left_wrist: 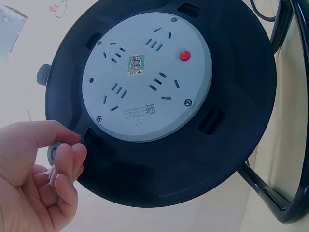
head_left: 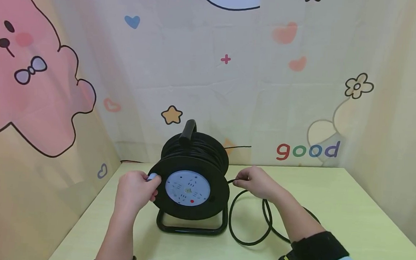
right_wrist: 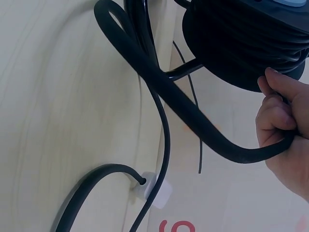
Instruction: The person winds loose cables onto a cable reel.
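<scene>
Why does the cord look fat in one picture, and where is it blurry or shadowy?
Right wrist view: the cord probably looks fat because it's near the camera, with a soft shadow on the table; left wrist view: the socket panel is clear, but its smallest print is fuzzy; head view: that print is too small to read.

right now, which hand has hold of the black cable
The right hand, gripping the black cable beside the reel; the left hand instead pinches the knob at the reel's rim.

Head view forward-down, wrist views close (reel [head_left: 189, 179] shared)
</scene>
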### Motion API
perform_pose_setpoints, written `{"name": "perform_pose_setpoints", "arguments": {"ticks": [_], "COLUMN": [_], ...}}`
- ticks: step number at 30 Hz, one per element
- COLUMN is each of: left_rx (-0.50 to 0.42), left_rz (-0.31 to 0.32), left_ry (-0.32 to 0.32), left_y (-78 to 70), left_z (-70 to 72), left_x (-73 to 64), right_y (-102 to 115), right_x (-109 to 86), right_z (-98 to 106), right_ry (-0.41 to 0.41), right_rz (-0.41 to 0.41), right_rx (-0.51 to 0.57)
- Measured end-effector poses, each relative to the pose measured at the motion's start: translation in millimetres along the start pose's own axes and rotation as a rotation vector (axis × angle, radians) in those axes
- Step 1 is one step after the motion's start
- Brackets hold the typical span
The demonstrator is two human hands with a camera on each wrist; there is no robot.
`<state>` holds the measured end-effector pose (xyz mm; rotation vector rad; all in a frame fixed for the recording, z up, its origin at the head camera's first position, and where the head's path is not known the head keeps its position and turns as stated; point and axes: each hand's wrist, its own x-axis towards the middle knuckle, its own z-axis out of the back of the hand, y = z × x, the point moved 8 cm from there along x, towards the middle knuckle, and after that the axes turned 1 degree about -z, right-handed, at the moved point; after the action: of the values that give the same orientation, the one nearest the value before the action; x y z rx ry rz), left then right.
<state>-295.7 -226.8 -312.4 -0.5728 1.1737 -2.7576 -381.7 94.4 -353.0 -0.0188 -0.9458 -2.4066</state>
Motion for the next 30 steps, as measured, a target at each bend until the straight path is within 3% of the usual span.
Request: {"name": "perform_pose_setpoints", "arguments": {"ticks": [6, 15, 21, 30], "left_rx": [0.002, -0.008, -0.013, -0.014], "left_rz": [-0.005, -0.009, -0.004, -0.001], "left_ry": [-0.002, 0.016, 0.021, 0.025], "left_y": [0.1, 1.8, 1.2, 1.5], "left_z": [0.2, 0.4, 0.5, 0.9], "left_x": [0.3, 0.6, 0.6, 0.4], "right_y": [-2, -13, -31, -60], "right_x": [-0.1, -12.4, -23.6, -46.7], "right_z": [-1, 9, 31, 73], "right_ry": [-0.003, 0.011, -0.044, -0.12], "right_rz": [0.003, -0.031, -0.06, -0.094], "right_rx": [-0.043, -0.228, -0.289, -0.285]}}
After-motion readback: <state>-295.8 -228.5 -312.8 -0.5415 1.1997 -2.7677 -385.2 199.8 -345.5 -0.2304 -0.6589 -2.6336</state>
